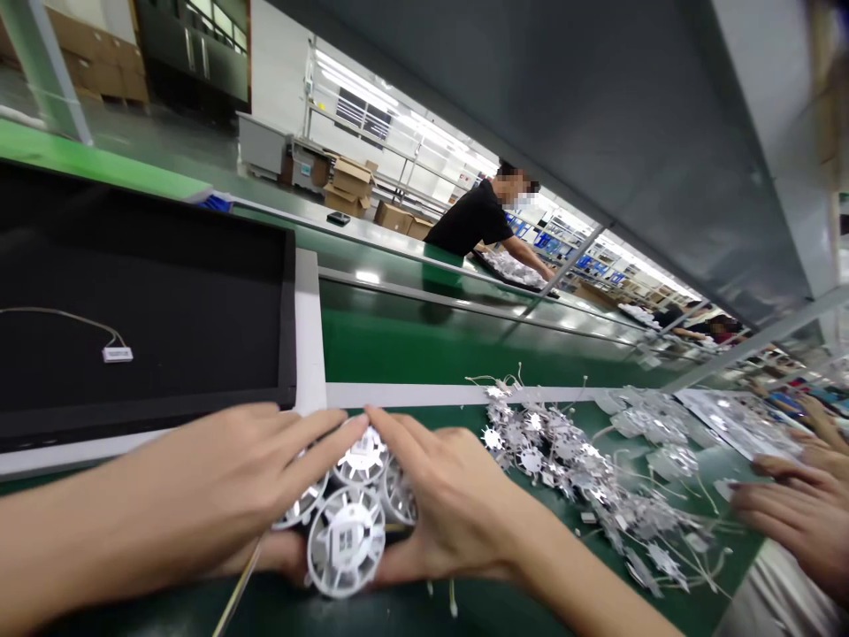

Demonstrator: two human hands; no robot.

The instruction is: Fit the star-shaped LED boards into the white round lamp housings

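My left hand (256, 460) and my right hand (451, 482) close around a small cluster of round, white, spoked discs (346, 541) over the green bench. The front disc carries a printed square label. More discs show behind it, partly covered by my fingers. My left fingers lie across the top of the cluster, while my right fingers and thumb grip its right side. A thin yellowish strip (237, 588) sticks out below my left hand; what it belongs to is hidden.
A pile of silvery star-shaped parts with wires (557, 451) lies to the right. Beyond it are clear plastic pieces (653, 420) and a co-worker's hands (796, 504). A black tray (165, 265) at left holds one wired piece (118, 354). Another person (474, 217) works across the line.
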